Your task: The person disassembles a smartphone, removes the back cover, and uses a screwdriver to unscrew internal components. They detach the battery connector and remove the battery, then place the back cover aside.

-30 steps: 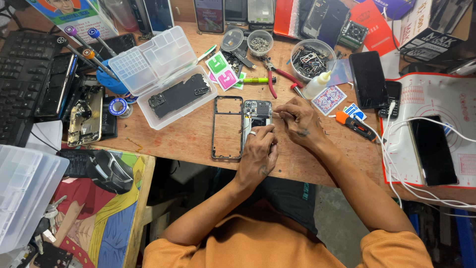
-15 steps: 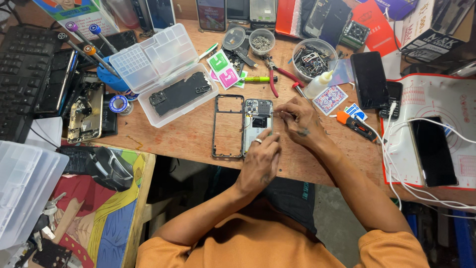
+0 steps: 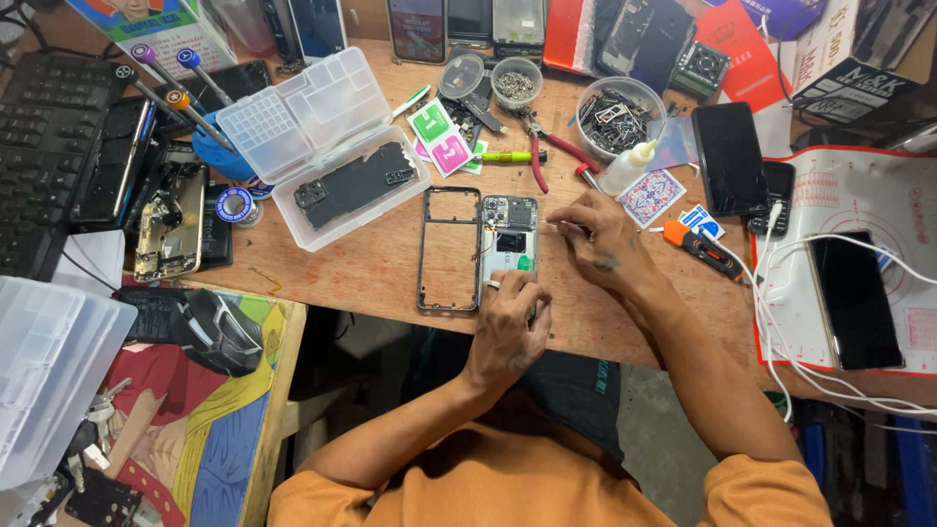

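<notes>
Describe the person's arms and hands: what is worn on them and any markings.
Both forearms are bare; short orange sleeves end above the elbows. No gloves or watch. The left hand wears a pale ring on one of its fingers. The right hand has a small dark marking on its back, possibly a tattoo.

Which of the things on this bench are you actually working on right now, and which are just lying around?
In use:
opened phone under the left hand
thin tool in the right hand
phone frame alongside

Lying about:
red-handled pliers
glue bottle
clear parts box
black keyboard
dark phone
</notes>
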